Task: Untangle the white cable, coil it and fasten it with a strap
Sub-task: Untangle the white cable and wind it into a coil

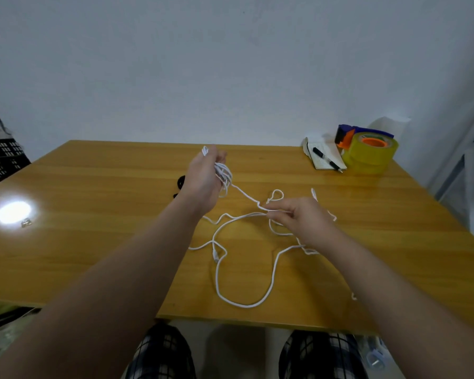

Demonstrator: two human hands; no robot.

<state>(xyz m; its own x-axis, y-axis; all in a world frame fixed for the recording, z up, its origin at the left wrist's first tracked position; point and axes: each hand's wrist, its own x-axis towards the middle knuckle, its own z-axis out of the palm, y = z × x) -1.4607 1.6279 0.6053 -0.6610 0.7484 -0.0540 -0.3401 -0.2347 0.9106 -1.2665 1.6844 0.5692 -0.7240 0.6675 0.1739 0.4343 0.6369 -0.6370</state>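
A thin white cable (pixel 245 304) sprawls in loose loops over the wooden table (pixel 93 214). Raised above the table's middle, my left hand (pixel 204 180) grips a small bundle of coiled cable turns, one loop sticking out above the fingers. A taut strand runs from that bundle down to my right hand (pixel 298 218), which pinches the cable between thumb and fingers near a small loop. A connector (pixel 215 255) lies on the table among the loops. A black strap (pixel 180 184) lies behind my left wrist, partly hidden.
At the back right stand a roll of yellow tape in a dispenser (pixel 370 151) and a small notebook with a black pen (pixel 326 158). A small shiny object (pixel 26 222) lies at the left near a bright light reflection. A black crate (pixel 0 162) stands off the table's left.
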